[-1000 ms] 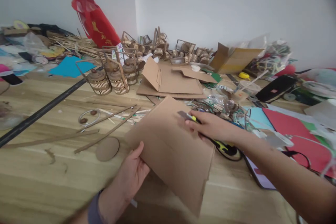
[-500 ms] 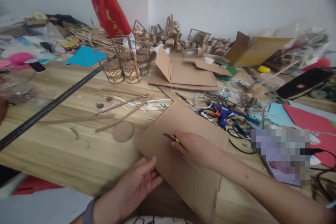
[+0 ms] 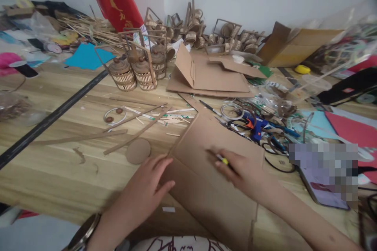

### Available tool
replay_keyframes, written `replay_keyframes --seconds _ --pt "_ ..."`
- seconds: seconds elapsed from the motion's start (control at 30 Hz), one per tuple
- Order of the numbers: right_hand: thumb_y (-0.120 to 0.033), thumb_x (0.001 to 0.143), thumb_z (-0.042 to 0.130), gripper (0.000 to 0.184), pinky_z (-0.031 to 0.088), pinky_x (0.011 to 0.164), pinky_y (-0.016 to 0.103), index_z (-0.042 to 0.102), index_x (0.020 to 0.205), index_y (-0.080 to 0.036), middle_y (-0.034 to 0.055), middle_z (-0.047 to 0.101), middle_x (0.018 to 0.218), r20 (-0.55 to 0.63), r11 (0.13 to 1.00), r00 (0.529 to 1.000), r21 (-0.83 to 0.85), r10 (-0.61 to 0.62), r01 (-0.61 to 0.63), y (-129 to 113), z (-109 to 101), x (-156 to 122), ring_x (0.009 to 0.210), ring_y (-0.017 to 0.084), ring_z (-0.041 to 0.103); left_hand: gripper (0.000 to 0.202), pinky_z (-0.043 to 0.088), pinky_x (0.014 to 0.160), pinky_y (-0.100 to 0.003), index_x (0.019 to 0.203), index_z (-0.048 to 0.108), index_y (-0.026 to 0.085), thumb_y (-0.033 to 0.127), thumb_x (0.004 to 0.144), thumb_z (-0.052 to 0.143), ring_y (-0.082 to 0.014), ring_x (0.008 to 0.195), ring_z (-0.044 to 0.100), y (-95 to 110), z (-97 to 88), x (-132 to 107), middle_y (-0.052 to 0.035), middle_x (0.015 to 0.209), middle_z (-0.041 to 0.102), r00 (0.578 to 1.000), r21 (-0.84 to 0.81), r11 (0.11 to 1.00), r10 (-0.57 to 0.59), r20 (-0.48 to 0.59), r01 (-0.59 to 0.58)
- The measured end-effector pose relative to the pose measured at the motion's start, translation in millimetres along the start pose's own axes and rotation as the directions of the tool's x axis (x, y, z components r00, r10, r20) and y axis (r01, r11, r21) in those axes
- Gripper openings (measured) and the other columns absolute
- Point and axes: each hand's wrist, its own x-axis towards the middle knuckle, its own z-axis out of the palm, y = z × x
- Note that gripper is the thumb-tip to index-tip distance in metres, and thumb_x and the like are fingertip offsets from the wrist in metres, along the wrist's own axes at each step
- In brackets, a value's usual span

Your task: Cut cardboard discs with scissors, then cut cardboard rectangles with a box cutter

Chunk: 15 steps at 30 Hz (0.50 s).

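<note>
Right hand (image 3: 240, 170) presses knife (image 3: 216, 156) into cardboard (image 3: 212, 180).

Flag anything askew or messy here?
Cardboard sheet lies skewed under the left hand and the right hand's utility knife, near corner seemingly overhanging the table edge. Cardboard strips and a disc lie strewn beside it.

Bare forearms on both sides, uncovered from the lower edge of the view down to the wrists. Left hand (image 3: 147, 190) and right hand (image 3: 246, 172) likewise bare, ungloved. Wears a wristwatch (image 3: 84, 232) on the left wrist: round case with a pale metallic rim, darker face and a dark strap, partly cut off by the frame. Shows, at the very bottom between the arms, a strip of white garment (image 3: 176, 243) printed with thin dark-red lines. Beside the watch, a small grey patch of cloth, too cropped to identify.
</note>
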Motion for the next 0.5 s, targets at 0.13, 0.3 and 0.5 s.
replay_keyframes --seconds 0.13,0.3,0.5 --pt "-0.058 0.082 0.040 0.035 0.051 0.065 0.046 0.053 0.093 -0.028 0.0074 0.069 0.054 -0.163 0.924 0.912 0.004 0.377 -0.382 51 -20 -28 0.060 0.036 0.071 0.064 0.042 0.112 -0.062 0.136 0.064 0.023 0.013 0.075 0.081 -0.0420 0.140 0.045 -11 11.8 2 -0.0174 0.157 0.047 0.965 0.255 0.947 0.137 0.224 -0.194" --pt "-0.064 0.073 0.045 0.038 0.050 0.060 0.043 0.051 0.088 -0.030 0.0005 0.060 0.040 -0.091 0.826 0.823 0.137 0.561 -0.547 83 -11 -61 0.049 0.033 0.067 0.060 0.048 0.108 -0.060 0.132 0.067 0.021 0.012 0.076 0.083 -0.0417 0.136 0.050 -17 15.6 4 -0.0193 0.154 0.050 0.926 0.303 0.904 0.203 0.317 -0.302" --pt "-0.074 0.077 0.042 0.044 0.044 0.043 0.037 0.048 0.070 -0.032 0.0033 0.062 0.048 -0.058 0.797 0.817 0.272 0.573 -0.539 66 -11 -54 0.040 0.025 0.056 0.051 0.052 0.104 -0.056 0.135 0.065 0.025 0.027 0.086 0.077 -0.0382 0.130 0.054 -33 21.6 -1 -0.0147 0.151 0.055 0.916 0.280 0.882 0.314 0.249 -0.378"
